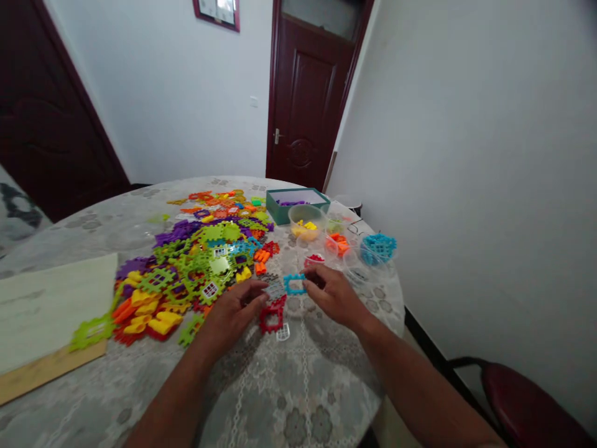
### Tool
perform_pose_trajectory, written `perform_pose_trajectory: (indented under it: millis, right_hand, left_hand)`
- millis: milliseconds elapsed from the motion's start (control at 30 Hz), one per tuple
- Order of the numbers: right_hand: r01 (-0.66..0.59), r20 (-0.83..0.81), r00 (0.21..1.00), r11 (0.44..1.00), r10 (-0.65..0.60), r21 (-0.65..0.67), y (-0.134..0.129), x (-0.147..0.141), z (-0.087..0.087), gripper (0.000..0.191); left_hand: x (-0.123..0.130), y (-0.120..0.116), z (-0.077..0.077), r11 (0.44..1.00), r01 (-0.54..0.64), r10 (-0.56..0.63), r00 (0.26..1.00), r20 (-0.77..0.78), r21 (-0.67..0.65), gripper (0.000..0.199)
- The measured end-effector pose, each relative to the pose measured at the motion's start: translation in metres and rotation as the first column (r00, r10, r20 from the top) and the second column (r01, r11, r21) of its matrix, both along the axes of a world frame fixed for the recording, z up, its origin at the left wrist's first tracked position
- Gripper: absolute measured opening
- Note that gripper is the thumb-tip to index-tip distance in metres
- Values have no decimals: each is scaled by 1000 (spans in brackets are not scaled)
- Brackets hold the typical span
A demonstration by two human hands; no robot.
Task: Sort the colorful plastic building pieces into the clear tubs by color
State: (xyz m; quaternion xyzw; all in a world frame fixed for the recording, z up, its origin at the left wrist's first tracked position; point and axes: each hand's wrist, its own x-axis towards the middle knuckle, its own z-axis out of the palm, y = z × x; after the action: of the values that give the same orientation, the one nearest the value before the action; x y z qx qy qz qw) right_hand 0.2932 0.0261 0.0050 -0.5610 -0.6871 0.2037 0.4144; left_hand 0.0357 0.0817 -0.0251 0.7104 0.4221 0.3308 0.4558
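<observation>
My right hand [334, 294] pinches the right edge of a blue square-framed building piece [285, 285] with notched edges, between thumb and fingers. To its left, my left hand [233, 311] is half curled, with a gap between thumb and forefinger and nothing seen in it. Its fingertips are close to grey notched pieces [276, 289]; I cannot tell whether they touch. Just below lie a red frame piece [271, 318] and a small white window piece [283, 332]. A big heap of green, purple, yellow and orange building pieces [198, 261] spreads beyond my left hand.
Clear tubs hold yellow pieces [306, 230], orange pieces [337, 244], red pieces [314, 259] and blue pieces [379, 247]. Behind them stands a green box [278, 213] with purple pieces inside. A pale board [56, 305] lies at left; a dark red chair [527, 404] stands at right.
</observation>
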Motion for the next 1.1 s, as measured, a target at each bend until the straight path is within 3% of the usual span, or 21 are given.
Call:
perform_pose_trajectory:
  millis: [67, 133, 233, 300, 467, 600, 733, 833, 933, 1033, 1100]
  right_hand:
    - [146, 56, 987, 983, -153, 112, -2, 27, 9, 19]
    - [311, 103, 934, 920, -343, 240, -2, 62, 18, 24]
    - [492, 195, 784, 781, -589, 384, 4, 126, 24, 30]
    - [553, 286, 680, 729, -675, 404, 10, 165, 22, 31]
    - [632, 552, 495, 714, -671, 301, 20, 223, 2, 33]
    - [676, 685, 427, 711, -591, 192, 21, 233, -12, 33]
    - [676, 660, 363, 673, -658, 300, 16, 230, -18, 36]
    - [608, 550, 402, 663, -732, 437, 15, 213, -18, 36]
    - [448, 483, 575, 748, -661, 490, 16, 174, -10, 32]
    - [221, 503, 774, 909, -384, 353, 18, 118, 1, 29]
    - [30, 532, 842, 992, -90, 122, 21, 80, 6, 28]
  left_hand:
    - [-1, 1, 1, 999, -43, 44, 996, -73, 22, 42]
    - [-3, 3, 0, 997, -65, 70, 989, -126, 42, 44]
    - [-5, 5, -2, 986, -126, 144, 973, -181, 109, 43]
    - [-7, 6, -2, 970, -174, 208, 955, -213, 168, 40]
    - [-10, 5, -1, 930, -223, 302, 917, -261, 293, 35]
    - [-11, 6, -3, 915, -213, 317, 904, -286, 342, 32]
    - [-11, 6, -6, 902, -212, 336, 892, -302, 376, 31]
    - [-11, 5, -10, 891, -202, 346, 882, -320, 407, 29]
    - [-10, 5, -14, 877, -175, 345, 877, -335, 447, 26]
    - [-9, 4, -18, 880, -146, 327, 876, -354, 452, 24]
    - [-7, 3, -19, 890, -124, 305, 877, -371, 438, 23]
